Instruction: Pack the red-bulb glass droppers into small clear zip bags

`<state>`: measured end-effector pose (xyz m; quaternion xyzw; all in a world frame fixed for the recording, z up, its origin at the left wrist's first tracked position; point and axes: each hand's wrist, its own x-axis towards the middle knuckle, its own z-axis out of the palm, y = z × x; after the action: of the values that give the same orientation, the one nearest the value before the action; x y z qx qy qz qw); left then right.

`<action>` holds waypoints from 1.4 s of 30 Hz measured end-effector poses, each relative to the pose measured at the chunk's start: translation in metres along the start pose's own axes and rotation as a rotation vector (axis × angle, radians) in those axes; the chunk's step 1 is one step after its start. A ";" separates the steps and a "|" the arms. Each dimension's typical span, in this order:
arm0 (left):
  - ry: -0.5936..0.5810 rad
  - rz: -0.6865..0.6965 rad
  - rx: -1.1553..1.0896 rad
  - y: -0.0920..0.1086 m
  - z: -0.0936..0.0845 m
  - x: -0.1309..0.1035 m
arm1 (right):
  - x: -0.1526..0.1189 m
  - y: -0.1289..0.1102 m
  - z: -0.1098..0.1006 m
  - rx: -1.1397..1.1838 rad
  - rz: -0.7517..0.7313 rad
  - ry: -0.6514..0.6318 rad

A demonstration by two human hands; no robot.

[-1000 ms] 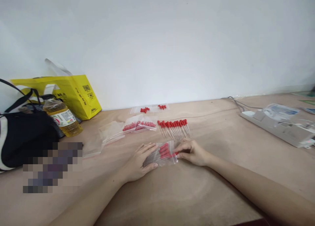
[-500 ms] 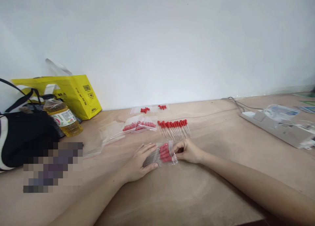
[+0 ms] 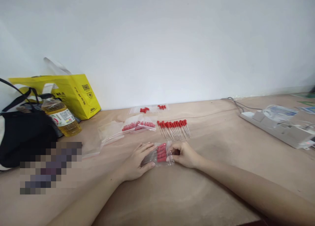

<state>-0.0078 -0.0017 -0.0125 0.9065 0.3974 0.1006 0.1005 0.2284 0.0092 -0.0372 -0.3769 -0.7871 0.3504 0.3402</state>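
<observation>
A small clear zip bag (image 3: 153, 157) lies on the table between my hands, with several red-bulbed droppers (image 3: 161, 153) side by side inside it. My left hand (image 3: 136, 162) rests flat over the bag's left end, fingers stretched out and thumb apart. At the right end, my right hand (image 3: 183, 154) pinches the bag's edge between thumb and forefinger; its other fingers are curled. Just beyond the hands, a row of loose droppers (image 3: 174, 129) lies with red bulbs pointing away and thin clear tubes toward me.
Behind on the left are filled bags (image 3: 139, 124) and flat clear bags (image 3: 110, 132). Small red pieces (image 3: 144, 110) lie on plastic near the wall. An oil bottle (image 3: 62, 117), yellow bag (image 3: 78, 94) and black bag (image 3: 27, 137) stand left; a power strip (image 3: 275, 129) lies right.
My right hand's fingertips have shifted slightly left along with the bag's right end, and the droppers inside sit a little further left. My left hand stays almost in place.
</observation>
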 end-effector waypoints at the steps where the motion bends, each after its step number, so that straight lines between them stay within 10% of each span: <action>1: -0.008 0.015 0.018 -0.005 -0.002 0.000 | -0.001 -0.006 0.000 -0.014 -0.050 -0.025; 6: 0.142 0.021 0.125 -0.037 -0.009 -0.002 | -0.005 -0.019 -0.006 -0.041 -0.236 -0.170; 10: 0.334 0.011 0.095 -0.033 -0.004 -0.002 | -0.001 -0.002 -0.023 -0.322 -0.258 0.007; 16: 0.160 0.333 0.040 0.013 0.004 0.001 | 0.009 0.015 -0.040 -0.675 -0.477 -0.052; 24: 0.436 0.664 0.264 -0.008 0.004 0.010 | 0.025 0.020 -0.026 -0.889 -0.718 0.070; 42: 0.549 0.587 0.389 -0.009 0.006 0.005 | 0.031 0.019 -0.016 -1.043 -0.885 0.171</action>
<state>-0.0096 0.0075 -0.0204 0.9227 0.1469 0.2850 -0.2139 0.2332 0.0490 -0.0355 -0.1609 -0.9030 -0.2769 0.2865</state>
